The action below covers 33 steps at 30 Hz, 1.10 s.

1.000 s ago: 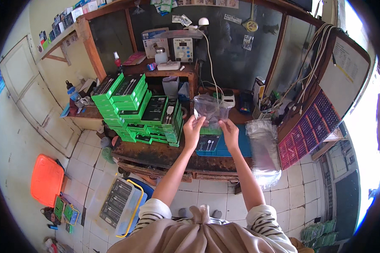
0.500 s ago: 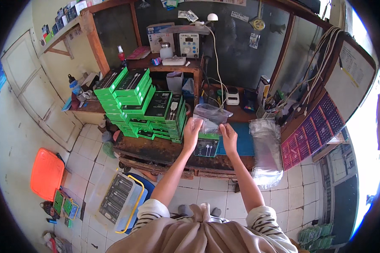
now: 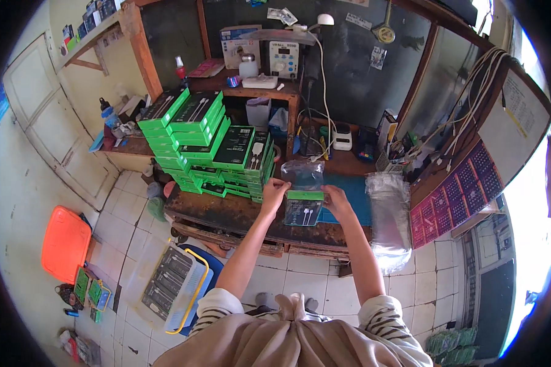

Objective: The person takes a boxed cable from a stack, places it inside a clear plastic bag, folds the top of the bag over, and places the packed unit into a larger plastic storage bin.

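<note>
A clear plastic bag [image 3: 303, 174] is stretched between my hands at the desk's front, its upper part spread past the far edge of a green-and-black cable box [image 3: 302, 213]. My left hand [image 3: 274, 197] pinches the bag's left edge near the box's far left corner. At the opposite corner my right hand [image 3: 338, 203] has fingers closed on the bag's right edge. How far the bag covers the box I cannot tell. To the left rise tall stacks of similar green-and-black boxes [image 3: 232, 147].
A blue mat [image 3: 355, 189] lies right of the box, beside a pile of clear plastic bags [image 3: 389, 211] overhanging the desk's edge. Behind stand a soldering station [image 3: 283, 60] and a white lamp [image 3: 325, 20]. A basket of boxes [image 3: 183, 284] sits on the floor at left.
Both hands have lowered the plastic bag toward me, to the far edge of the cable box. The view has shifted slightly.
</note>
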Motion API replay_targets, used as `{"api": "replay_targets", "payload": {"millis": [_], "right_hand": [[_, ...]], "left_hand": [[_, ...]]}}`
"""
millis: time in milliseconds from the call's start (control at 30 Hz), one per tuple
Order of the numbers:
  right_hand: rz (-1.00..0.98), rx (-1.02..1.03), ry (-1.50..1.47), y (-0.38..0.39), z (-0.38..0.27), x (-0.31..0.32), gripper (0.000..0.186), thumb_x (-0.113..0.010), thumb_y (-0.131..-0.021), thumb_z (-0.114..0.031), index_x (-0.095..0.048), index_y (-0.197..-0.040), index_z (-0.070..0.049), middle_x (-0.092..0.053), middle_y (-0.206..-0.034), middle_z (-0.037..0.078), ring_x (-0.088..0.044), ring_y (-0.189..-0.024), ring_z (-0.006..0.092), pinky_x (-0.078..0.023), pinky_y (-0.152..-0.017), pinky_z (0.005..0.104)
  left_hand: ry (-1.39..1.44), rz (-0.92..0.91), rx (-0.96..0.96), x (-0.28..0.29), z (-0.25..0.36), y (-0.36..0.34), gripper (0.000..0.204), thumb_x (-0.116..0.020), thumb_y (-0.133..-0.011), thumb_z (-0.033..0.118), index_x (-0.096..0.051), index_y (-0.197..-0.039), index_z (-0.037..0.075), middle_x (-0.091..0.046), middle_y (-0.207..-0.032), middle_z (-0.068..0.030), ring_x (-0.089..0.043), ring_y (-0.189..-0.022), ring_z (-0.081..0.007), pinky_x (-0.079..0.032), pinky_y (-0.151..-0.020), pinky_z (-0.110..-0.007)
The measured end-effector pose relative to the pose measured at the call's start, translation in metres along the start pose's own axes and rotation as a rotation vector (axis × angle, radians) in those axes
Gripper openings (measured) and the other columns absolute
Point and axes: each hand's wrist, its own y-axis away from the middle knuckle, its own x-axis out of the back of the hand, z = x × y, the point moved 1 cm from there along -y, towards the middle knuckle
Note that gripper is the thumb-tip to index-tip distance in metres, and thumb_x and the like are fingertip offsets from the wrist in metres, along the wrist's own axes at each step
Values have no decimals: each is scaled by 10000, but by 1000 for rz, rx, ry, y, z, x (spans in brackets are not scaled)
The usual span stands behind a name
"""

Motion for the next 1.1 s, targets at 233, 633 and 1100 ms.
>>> {"api": "replay_targets", "payload": {"millis": [233,633,1100], "right_hand": [[282,824,506,46,-57,-37,280,-620,-802,-133,-514,-1030,-8,-560,-962,80,-559,-843,177,-451,-717,306],[-309,703,987,40,-20,-9,484,-745,-653,-154,-527,-1067,-31,-588,-988,154,-580,-925,325,-467,-783,370],[-196,411,458,41,89,15,327,-625,-820,-202,-497,-1040,4,-588,-903,127,-527,-783,159,-428,-708,281]], "left_hand": [[-5,-44,159,9,-15,-2,218,-650,-766,130,-483,-873,40,-526,-740,-36,-508,-675,-108,-409,-615,-265],[-420,-464,-513,14,28,41,579,-722,-677,188,-443,-1174,87,-579,-1052,-110,-544,-985,-272,-417,-833,-365],[-545,-68,-342,18,-32,100,423,-685,-745,299,-541,-1038,30,-632,-810,-177,-622,-723,-326,-481,-626,-366]]}}
